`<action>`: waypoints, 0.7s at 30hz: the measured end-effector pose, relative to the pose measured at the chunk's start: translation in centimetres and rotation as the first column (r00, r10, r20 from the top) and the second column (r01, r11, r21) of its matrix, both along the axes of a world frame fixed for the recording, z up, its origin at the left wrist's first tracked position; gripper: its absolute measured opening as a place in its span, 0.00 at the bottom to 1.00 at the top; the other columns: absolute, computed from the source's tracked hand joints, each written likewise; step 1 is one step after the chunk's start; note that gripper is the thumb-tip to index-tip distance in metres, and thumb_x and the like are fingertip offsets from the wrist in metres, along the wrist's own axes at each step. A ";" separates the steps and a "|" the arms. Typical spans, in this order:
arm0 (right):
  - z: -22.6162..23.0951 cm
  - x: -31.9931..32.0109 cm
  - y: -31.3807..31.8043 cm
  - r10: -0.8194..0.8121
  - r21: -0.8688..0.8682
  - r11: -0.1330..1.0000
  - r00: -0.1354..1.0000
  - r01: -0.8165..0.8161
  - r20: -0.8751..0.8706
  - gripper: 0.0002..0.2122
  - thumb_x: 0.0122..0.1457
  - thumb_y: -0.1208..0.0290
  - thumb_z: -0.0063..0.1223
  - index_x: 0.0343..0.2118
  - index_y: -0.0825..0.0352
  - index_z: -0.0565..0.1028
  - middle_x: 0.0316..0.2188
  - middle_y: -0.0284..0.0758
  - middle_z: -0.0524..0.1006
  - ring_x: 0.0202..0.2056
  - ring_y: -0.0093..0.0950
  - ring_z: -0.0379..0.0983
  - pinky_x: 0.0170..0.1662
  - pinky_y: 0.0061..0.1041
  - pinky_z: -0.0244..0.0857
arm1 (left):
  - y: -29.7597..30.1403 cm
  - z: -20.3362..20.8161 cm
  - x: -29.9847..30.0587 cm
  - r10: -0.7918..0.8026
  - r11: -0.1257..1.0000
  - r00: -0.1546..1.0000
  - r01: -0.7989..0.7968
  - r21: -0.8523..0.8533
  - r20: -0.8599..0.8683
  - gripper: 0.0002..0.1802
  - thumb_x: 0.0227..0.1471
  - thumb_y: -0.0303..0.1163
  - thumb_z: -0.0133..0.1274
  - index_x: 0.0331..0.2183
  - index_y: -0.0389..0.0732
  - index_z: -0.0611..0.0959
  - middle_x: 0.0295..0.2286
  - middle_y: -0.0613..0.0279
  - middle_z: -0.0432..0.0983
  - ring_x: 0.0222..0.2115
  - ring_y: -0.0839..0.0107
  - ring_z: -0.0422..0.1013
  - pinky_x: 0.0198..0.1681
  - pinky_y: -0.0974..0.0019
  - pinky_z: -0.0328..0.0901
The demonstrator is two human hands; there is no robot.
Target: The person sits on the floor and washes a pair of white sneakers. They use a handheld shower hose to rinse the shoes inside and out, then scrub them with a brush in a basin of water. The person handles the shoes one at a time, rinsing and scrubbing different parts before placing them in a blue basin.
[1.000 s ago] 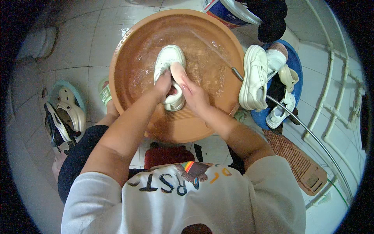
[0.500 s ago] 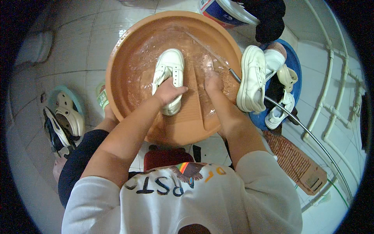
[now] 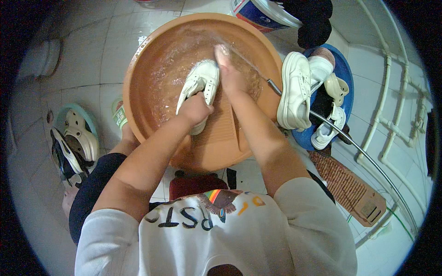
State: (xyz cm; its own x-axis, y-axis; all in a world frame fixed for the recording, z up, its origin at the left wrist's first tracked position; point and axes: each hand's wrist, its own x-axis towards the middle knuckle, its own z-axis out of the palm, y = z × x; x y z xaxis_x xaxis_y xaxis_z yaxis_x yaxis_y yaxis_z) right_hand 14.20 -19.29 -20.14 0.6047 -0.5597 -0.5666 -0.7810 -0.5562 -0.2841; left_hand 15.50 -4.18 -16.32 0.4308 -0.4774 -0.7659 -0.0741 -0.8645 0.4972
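White and smooth, the shoe point(image 3: 208, 72) is near the middle of the round, orange-brown basin point(image 3: 198, 158), its rounded toe pointing a little past twelve o'clock. The left hand point(image 3: 195, 109) is closed firmly on its opening. At two o'clock from the shoe, the right hand point(image 3: 230, 76) has its fingers stretched together; whether they hold something, I cannot tell. Straight ridges point(image 3: 223, 124) run at five o'clock, and a slim metal nozzle point(image 3: 274, 86) sprays at three, over rippled water point(image 3: 168, 64).
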 end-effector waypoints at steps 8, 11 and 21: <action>-7.2 -10.5 -4.2 0.051 -0.096 0.994 0.998 -0.048 0.029 0.15 0.56 0.64 0.43 0.45 0.63 0.71 0.40 0.45 0.73 0.40 0.41 0.70 0.42 0.32 0.63 | 0.1 0.1 -0.1 -0.036 0.999 0.999 0.036 0.003 -0.002 0.27 0.41 0.43 0.52 0.39 0.31 0.71 0.36 0.41 0.72 0.39 0.52 0.69 0.44 0.57 0.62; -0.5 -5.7 -1.0 -0.213 0.232 0.960 0.943 0.155 0.254 0.17 0.56 0.62 0.45 0.47 0.62 0.70 0.39 0.45 0.74 0.39 0.34 0.72 0.42 0.27 0.63 | -0.2 0.2 -0.1 -0.056 0.998 0.998 0.057 0.023 -0.016 0.28 0.41 0.43 0.53 0.39 0.32 0.71 0.37 0.42 0.72 0.40 0.53 0.69 0.45 0.58 0.62; 0.9 2.0 0.2 0.412 -0.059 0.901 0.891 -0.429 -0.191 0.14 0.56 0.56 0.41 0.44 0.49 0.72 0.35 0.42 0.75 0.36 0.42 0.71 0.40 0.38 0.65 | 0.4 -1.4 0.2 -0.007 1.000 1.000 0.007 -0.019 0.012 0.24 0.42 0.41 0.51 0.41 0.39 0.70 0.36 0.46 0.73 0.39 0.51 0.69 0.45 0.57 0.62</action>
